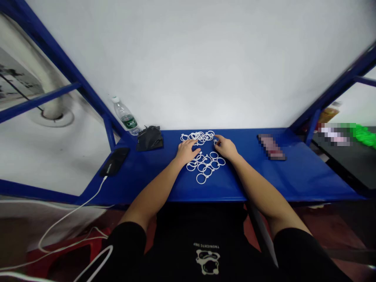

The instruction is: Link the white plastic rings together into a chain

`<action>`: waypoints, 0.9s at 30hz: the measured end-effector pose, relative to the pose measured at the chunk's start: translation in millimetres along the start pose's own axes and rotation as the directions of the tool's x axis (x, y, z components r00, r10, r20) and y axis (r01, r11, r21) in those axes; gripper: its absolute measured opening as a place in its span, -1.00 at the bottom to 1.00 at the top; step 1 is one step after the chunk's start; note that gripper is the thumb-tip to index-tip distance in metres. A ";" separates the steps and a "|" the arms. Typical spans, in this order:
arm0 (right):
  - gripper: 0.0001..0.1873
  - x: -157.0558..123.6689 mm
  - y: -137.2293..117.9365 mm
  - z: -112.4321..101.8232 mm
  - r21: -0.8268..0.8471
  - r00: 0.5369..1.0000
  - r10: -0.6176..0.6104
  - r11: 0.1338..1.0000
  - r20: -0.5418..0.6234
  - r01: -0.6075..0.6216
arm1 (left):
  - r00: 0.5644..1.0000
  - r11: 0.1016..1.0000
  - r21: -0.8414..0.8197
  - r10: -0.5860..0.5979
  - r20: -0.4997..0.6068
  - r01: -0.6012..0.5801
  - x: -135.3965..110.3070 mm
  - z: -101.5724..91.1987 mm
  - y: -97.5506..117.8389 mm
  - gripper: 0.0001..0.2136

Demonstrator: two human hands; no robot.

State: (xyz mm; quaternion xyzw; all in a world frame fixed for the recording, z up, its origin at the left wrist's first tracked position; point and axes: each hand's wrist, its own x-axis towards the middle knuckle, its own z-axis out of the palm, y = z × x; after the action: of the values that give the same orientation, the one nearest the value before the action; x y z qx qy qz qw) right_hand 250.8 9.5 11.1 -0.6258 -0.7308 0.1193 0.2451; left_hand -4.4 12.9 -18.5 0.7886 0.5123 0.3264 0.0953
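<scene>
Picking at a heap of white rings (201, 136) seemed the step in hand at a blue desk (182, 190): left grip (185, 151) slack and parted, right grip (226, 147) apparently pinching one ring (216, 142), looser rings (206, 164) just nearer. The next move called, presumably, for a light touch.

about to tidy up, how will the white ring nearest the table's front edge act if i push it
The white ring probably slides rather than rolls, as it lies flat on the glossy blue table. Its thin band suggests it is light for its size. Pushed inward, it may nudge the neighbouring rings lying close by.
</scene>
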 end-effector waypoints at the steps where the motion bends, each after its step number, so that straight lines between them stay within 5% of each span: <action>1: -0.37 -1.6 -2.1 0.0 0.051 0.998 -0.055 0.997 -0.022 0.056 | 1.000 1.000 -0.002 -0.002 -0.008 0.002 0.1 -2.8 2.7 -0.64; 5: -0.40 -12.4 -15.4 1.2 0.284 0.931 -0.354 0.887 -0.091 0.365 | 0.994 0.991 -0.106 0.078 -0.074 -0.085 0.3 -11.5 12.4 -0.74; 8: -0.40 -21.8 -27.4 3.3 0.322 0.871 -0.479 0.812 -0.109 0.486 | 0.981 0.965 -0.203 0.141 -0.133 -0.166 -0.3 -10.6 15.2 -0.74; 13: -0.33 -26.5 -34.1 5.7 0.296 0.855 -0.513 0.807 -0.074 0.510 | 0.968 0.943 -0.257 0.167 -0.188 -0.212 -0.7 -5.7 14.6 -0.85; 20: -0.74 -21.8 -29.5 3.4 0.247 0.861 -0.493 0.826 -0.120 0.507 | 0.930 0.910 -0.238 0.285 -0.233 -0.339 -3.1 -8.5 21.7 -0.93; 27: -0.79 -23.2 -29.6 3.0 0.308 0.855 -0.502 0.800 -0.129 0.515 | 0.948 0.914 -0.269 0.264 -0.177 -0.304 -5.7 -4.2 25.0 -0.90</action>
State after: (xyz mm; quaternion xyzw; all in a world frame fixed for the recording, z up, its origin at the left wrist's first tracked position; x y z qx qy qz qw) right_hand 226.2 -18.2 17.9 -0.3589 -0.8357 0.1575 0.3846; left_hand 10.2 -4.2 -5.6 0.8077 0.3434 0.4622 0.1269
